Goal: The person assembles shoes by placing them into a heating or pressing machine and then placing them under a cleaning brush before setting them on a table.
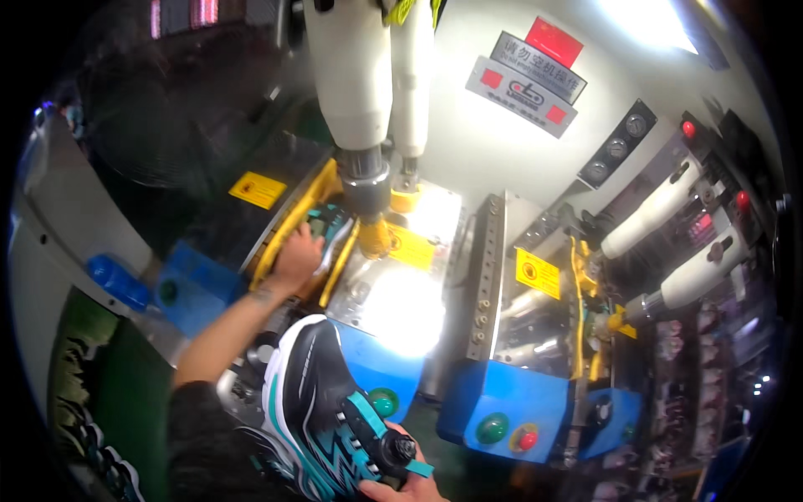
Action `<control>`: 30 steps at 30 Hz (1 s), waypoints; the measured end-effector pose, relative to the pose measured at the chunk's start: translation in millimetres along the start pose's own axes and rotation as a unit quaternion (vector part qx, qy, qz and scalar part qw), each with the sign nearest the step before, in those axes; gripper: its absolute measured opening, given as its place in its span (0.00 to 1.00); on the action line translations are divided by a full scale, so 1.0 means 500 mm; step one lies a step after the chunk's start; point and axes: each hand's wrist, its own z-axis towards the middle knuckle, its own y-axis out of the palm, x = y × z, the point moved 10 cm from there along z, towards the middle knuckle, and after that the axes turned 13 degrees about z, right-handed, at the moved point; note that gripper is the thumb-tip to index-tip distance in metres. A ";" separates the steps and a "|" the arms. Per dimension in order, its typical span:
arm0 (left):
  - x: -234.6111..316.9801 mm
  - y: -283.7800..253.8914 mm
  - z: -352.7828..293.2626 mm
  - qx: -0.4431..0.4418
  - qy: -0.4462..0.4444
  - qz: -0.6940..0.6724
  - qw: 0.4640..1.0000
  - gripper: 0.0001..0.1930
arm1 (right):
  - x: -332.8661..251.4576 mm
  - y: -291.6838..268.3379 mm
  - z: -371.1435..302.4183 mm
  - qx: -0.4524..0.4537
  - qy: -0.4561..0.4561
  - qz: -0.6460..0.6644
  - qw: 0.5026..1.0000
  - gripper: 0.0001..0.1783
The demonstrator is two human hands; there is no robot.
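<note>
My left hand (299, 258) reaches into the left press station, its fingers closed on a black and teal sneaker (335, 224) between two yellow pads (288, 222). Much of that shoe is hidden by the hand and the pads. Low in front of the machine, my right hand (410, 481) grips a second black sneaker (314, 402) with teal stripes and a white sole. This one is tilted, toe up, and a round black piece sits at its collar by my fingers. Above the left station hangs a white press cylinder (351, 75) with a yellow tip.
Blue control boxes with a green button (383, 402) and a red button (525, 439) line the machine's front. A second press station (535, 309) with slanted white cylinders (703, 272) stands right. More shoes (100, 456) are at lower left. Gauges (617, 148) sit on the white panel.
</note>
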 end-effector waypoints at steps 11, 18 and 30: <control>-0.283 -0.177 -0.265 0.017 -0.379 -0.667 0.641 0.26 | 0.063 0.065 0.234 0.120 0.257 0.348 0.894 0.18; -0.487 -0.301 -0.794 0.204 -0.417 -0.341 0.818 0.25 | 0.176 0.008 0.734 0.147 0.265 0.115 0.946 0.22; -0.416 -0.244 -1.185 0.212 -0.597 -0.396 0.665 0.33 | 0.167 0.160 0.784 0.181 0.003 -0.344 0.922 0.43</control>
